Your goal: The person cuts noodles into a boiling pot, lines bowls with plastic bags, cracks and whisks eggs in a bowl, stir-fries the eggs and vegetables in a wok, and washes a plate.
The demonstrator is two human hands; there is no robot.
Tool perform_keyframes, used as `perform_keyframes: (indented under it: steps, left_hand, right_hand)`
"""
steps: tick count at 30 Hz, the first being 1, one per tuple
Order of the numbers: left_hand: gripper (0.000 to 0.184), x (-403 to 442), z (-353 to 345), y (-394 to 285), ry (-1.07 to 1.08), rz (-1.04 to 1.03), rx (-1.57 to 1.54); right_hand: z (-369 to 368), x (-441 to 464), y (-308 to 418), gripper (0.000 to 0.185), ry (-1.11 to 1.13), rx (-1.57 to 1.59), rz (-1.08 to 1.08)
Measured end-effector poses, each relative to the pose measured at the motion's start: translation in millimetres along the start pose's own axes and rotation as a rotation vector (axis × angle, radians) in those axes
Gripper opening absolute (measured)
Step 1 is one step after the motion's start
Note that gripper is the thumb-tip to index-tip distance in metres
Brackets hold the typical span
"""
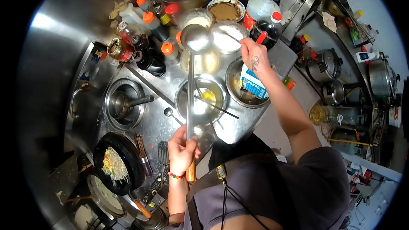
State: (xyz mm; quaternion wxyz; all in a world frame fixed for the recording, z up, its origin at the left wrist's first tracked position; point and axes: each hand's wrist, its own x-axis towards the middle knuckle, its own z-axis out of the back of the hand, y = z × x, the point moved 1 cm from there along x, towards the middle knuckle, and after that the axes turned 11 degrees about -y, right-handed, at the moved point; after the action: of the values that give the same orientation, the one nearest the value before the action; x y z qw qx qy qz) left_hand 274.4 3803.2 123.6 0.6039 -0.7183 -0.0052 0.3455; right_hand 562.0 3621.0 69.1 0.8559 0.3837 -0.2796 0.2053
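Note:
My left hand (182, 150) is wrapped round the wooden-ended handle of a long metal ladle (197, 39), whose bowl hangs over the seasoning containers. In my right hand (255, 55) is the handle of a thin utensil (232, 37), probably a spoon; its far end reaches into a bowl of white powder (227, 44). Below the ladle's handle stands a metal bowl (181, 110) with a yellow, egg-like blob in it and dark chopsticks across it. Near my right forearm, a second metal bowl (232, 89) holds a blue-and-white packet (254, 84).
Sauce bottles (149, 61) crowd the back left. A bowl of brown paste (225, 10) and a red-capped dark bottle (268, 29) stand at the back. To the left are a saucepan (119, 104) in a basin and a black pan (132, 162) with bean sprouts.

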Motion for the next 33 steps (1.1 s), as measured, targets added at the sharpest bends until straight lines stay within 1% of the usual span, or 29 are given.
perform_keyframes:
  steps: [1, 2, 7, 9, 10, 11, 13, 14, 15, 17, 18, 19, 21, 22, 23, 25, 29, 31, 32, 33]
  left_hand:
    - [0.038, 0, 1, 1, -0.003, -0.003, -0.011]
    - [0.037, 1, 1, 2, -0.002, -0.007, -0.011]
    - [0.034, 2, -2, 2, 0.014, 0.002, -0.062]
    - [0.033, 2, -2, 5, 0.021, 0.004, -0.051]
    - [0.032, 3, -3, 5, 0.019, 0.005, -0.061]
    - [0.032, 3, -3, 5, 0.018, 0.007, -0.061]
    - [0.032, 4, -3, 5, 0.024, 0.012, -0.080]
    - [0.032, 4, -3, 5, 0.025, 0.012, -0.080]
    - [0.032, 4, -4, 4, 0.017, 0.012, -0.081]
    - [0.033, 5, -4, 3, 0.016, 0.009, -0.084]
    - [0.033, 5, -5, 2, 0.002, 0.010, -0.092]
    - [0.034, 5, -5, 1, -0.010, 0.011, -0.097]
    - [0.034, 5, -4, 1, -0.023, 0.002, -0.088]
    - [0.034, 5, -3, 1, -0.016, 0.007, -0.070]
    - [0.033, 5, -3, 0, -0.012, 0.009, -0.051]
    - [0.034, 2, -3, 0, -0.019, 0.017, -0.053]
    - [0.038, -4, -3, 0, -0.016, 0.033, -0.044]
    - [0.034, -5, -6, -2, -0.045, 0.035, -0.049]
    - [0.034, -5, -6, -2, -0.039, 0.036, -0.063]
    - [0.034, -4, -5, -1, -0.040, 0.040, -0.064]
  right_hand:
    - [-5, 1, 7, 0.009, 0.013, 0.078, 0.009]
    - [-9, 1, 13, 0.009, 0.033, 0.086, 0.025]
    - [-30, -7, 16, 0.011, 0.122, 0.042, 0.057]
    - [-36, -13, 13, 0.014, 0.067, 0.188, -0.009]
    - [-37, -14, 11, 0.013, 0.101, 0.221, -0.113]
    - [-41, -16, 6, 0.013, 0.103, 0.222, -0.115]
    - [-41, -14, 2, 0.008, 0.136, 0.448, -0.428]
    - [-33, -15, -2, 0.009, 0.200, 0.492, -0.602]
    - [-21, -12, 3, 0.009, 0.198, 0.492, -0.600]
    - [-1, -6, 7, 0.009, 0.017, 0.127, -0.206]
    - [2, -3, 4, 0.009, 0.012, -0.001, -0.089]
    - [0, 0, -1, 0.009, 0.003, -0.008, -0.088]
    - [-16, 17, -15, 0.011, 0.048, -0.165, -0.001]
    - [-29, 28, -18, 0.013, 0.078, -0.181, 0.001]
    - [-59, 37, -45, 0.010, 0.084, -0.330, 0.089]
    - [-83, 60, -49, 0.013, 0.063, -0.301, -0.001]
    - [-129, 75, -78, 0.015, 0.084, -0.296, -0.068]
    - [-139, 74, -78, 0.017, -0.041, -0.209, -0.188]
    - [-139, 71, -80, 0.016, -0.105, -0.204, -0.130]
    - [-145, 68, -84, 0.016, -0.101, -0.206, -0.132]
